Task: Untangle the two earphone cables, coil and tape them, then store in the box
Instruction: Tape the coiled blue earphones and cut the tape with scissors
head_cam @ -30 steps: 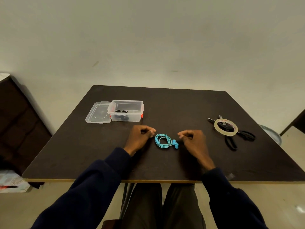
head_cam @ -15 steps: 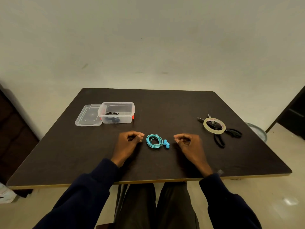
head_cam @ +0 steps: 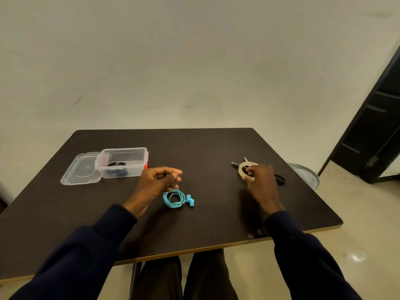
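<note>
Change against the frame half a second back: took the right hand away from its spot beside the blue earphone coil and put it out to the right, onto the tape roll. Closed that grip round the roll's near edge, fingers curled over the rim. Could not tell whether the roll was lifted or resting on the scissors. Raised the left hand off the tabletop as well; held it just behind and left of the coil, grip loosely curled, clear of the cable, nothing in it. Kept the coil in the same place, untouched by either hand.

Lay flat on the tabletop, near its middle and toward the near edge, between the two hands but much closer to the left one. Formed a small round loop with the two earbuds sticking out on the right side; ran its long axis left to right, roughly along the near edge, bud end toward the right hand.

Noted scissor tips poking out far-left of the roll, black handles behind the right hand. Noted the clear box open at far left, black earphone inside, lid flat against its left side.
</note>
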Tool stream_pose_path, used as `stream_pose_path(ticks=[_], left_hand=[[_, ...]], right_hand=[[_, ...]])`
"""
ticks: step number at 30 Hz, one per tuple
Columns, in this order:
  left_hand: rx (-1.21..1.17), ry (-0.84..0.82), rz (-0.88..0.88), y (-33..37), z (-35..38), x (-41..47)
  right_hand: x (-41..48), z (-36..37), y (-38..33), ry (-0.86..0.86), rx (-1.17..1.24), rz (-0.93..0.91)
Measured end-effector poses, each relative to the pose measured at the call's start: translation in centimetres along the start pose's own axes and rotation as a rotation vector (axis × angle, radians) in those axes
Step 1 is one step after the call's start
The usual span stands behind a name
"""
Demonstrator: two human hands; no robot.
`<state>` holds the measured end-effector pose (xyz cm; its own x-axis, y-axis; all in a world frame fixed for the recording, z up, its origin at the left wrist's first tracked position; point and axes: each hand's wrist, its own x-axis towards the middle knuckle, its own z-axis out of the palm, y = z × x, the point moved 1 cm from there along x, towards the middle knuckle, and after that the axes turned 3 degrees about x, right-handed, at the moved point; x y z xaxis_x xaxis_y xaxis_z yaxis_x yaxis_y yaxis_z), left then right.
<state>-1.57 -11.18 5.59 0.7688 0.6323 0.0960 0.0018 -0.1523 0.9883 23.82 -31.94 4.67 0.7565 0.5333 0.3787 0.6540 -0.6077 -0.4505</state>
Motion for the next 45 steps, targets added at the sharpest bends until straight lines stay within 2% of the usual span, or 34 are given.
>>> stream_pose_path(ticks=[4,9,14,16,18,21,27,32,35,45], left_hand=[[0.027,-0.017,0.012,0.3,1.1,1.3],[0.037,0.0,0.055,0.2,1.0,1.7],[0.152,0.051,0.228,0.2,-0.3,2.2],[0.223,0.048,0.317,0.5,-0.6,2.4],[0.318,0.011,0.423,0.8,-0.9,2.6],[0.454,0.02,0.496,0.9,-1.8,2.6],[0.457,0.031,0.532,0.7,-4.0,2.1],[0.505,0.104,0.628,1.5,-4.7,1.6],[0.478,0.129,0.657,1.9,-5.1,1.1],[0.28,0.194,0.564,0.3,-6.1,0.3]], right_hand=[[1.3,1.5,0.6,-0.12,-0.126,0.033],[1.7,2.3,-0.4,-0.063,-0.026,0.002],[1.1,1.7,-4.9,-0.081,0.311,-0.121],[0.6,1.1,-7.8,-0.188,0.449,-0.162],[0.0,0.6,-10.4,-0.365,0.61,-0.176],[-0.5,0.7,-12.5,-0.536,0.842,-0.146],[-1.4,2.3,-15.2,-0.658,1.186,-0.036],[-2.1,3.2,-17.2,-0.586,1.054,-0.049],[-2.2,3.0,-17.8,-0.639,1.125,-0.019],[-2.9,2.8,-18.3,-0.738,1.254,0.033]])
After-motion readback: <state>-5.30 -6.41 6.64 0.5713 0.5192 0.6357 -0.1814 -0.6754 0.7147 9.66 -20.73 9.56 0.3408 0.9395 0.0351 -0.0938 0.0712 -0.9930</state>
